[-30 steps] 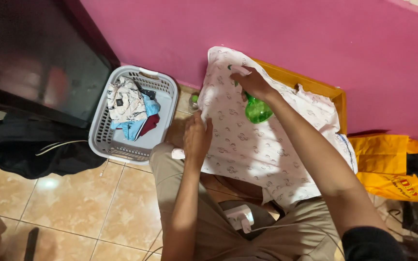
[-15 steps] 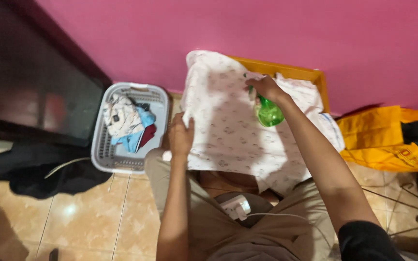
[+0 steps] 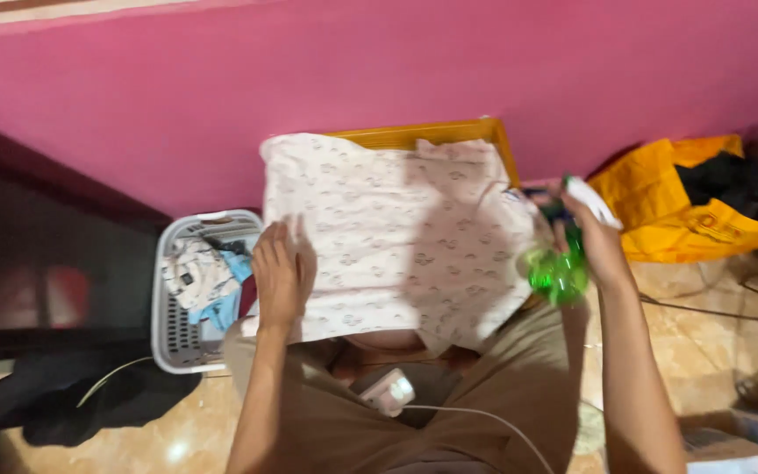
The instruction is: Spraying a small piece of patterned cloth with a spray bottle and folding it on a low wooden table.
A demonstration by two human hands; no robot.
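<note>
While my left hand [image 3: 280, 279] is pressing flat on the patterned pale cloth [image 3: 396, 233] spread mid-frame over the yellow surface [image 3: 423, 133], my right hand [image 3: 591, 239], clamped on the green spray bottle [image 3: 559, 270] at right, is best misting evenly.

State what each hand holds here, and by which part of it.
The right hand holds a green spray bottle by its neck, just under the white nozzle. The left hand holds nothing; it lies flat on the pale patterned garment.

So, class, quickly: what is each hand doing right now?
Left hand: open, flat on the patterned cloth.
Right hand: closed, holding a green spray bottle.
</note>
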